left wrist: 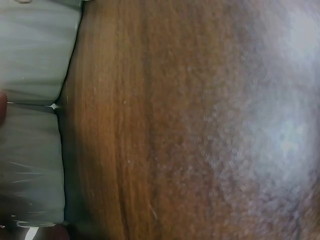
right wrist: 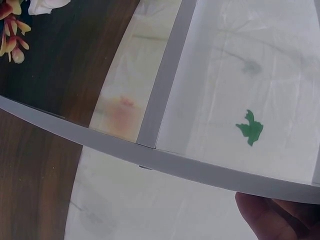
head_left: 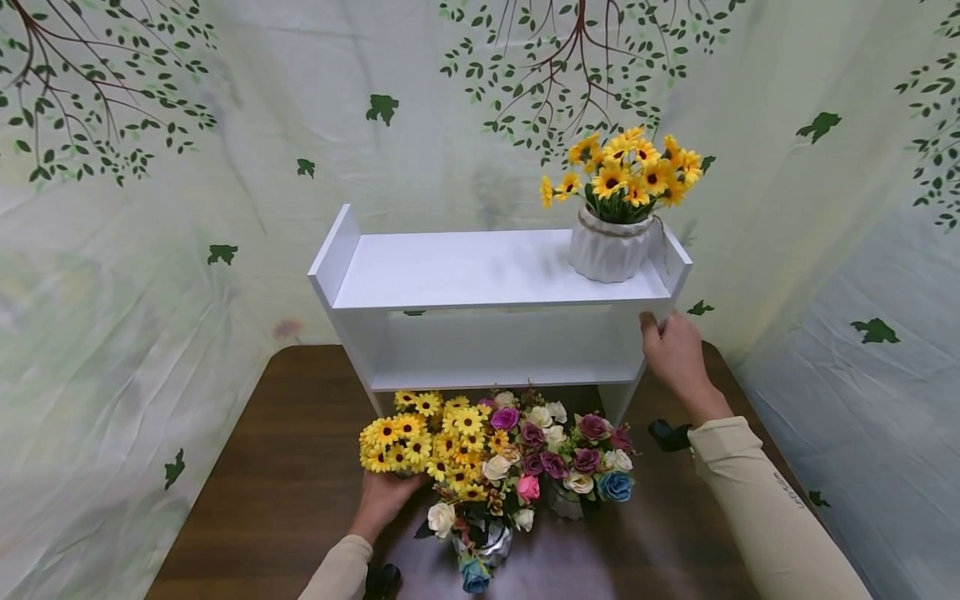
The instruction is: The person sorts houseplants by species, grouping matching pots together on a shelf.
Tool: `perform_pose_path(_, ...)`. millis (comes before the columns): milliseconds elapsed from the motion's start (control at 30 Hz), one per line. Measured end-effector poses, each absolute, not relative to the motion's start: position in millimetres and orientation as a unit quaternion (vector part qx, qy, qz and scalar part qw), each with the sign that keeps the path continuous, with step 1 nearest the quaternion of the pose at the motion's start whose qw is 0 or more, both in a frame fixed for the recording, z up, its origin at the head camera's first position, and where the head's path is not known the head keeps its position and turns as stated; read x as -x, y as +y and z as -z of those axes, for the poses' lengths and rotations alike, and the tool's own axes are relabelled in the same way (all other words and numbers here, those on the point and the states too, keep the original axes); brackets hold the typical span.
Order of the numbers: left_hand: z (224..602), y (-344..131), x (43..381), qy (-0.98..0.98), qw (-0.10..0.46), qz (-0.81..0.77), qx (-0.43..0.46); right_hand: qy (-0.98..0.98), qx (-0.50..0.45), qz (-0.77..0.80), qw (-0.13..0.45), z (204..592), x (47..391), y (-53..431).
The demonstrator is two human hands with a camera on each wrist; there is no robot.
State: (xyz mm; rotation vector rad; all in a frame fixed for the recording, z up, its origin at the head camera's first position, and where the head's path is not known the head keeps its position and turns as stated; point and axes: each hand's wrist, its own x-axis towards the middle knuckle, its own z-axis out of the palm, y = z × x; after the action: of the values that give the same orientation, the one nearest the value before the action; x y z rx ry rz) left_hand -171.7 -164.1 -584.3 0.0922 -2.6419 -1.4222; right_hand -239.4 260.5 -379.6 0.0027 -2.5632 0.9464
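Note:
A white two-tier shelf (head_left: pixel 465 267) stands on the brown table. My right hand (head_left: pixel 678 354) grips its right side panel, just under the upper board; in the right wrist view the fingers (right wrist: pixel 272 217) curl at the panel's edge. My left hand (head_left: pixel 386 500) holds the pot of yellow daisy-like flowers (head_left: pixel 420 437) low in front of the shelf; the blossoms hide most of its fingers. The left wrist view shows a white ribbed surface (left wrist: pixel 32 55) with a fingertip at the frame's left edge. On the upper board sits a white pot (head_left: pixel 609 248) of yellow sunflowers (head_left: pixel 622 175).
Mixed roses in a silvery pot (head_left: pixel 487 546) stand right beside the yellow flowers. Another pot (head_left: pixel 564 502) holds purple, cream and blue roses (head_left: pixel 592 458) near the shelf's right foot. Leaf-printed cloth (head_left: pixel 285 167) hangs behind the table (head_left: pixel 247 483).

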Motion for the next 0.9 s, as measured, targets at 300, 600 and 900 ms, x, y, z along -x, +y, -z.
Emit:
perform_pose_path(300, 580.9, -170.0, 166.4, -0.867, 0.061, 0.49, -0.072, -0.917, -0.008, -0.34, 0.207, 380.0, 240.9, 259.1)
perform_pose_path(600, 558.4, -193.5, 145.7, -0.893, 0.08, 0.435, -0.085, -0.917, -0.008, -0.333, 0.218, 377.6, 240.4, 261.2)
perform_pose_path(900, 534.0, -208.8, 127.7, -0.911, 0.139, 0.385, -0.042, -0.917, -0.01, -0.335, 0.215, 380.2, 242.8, 261.6)
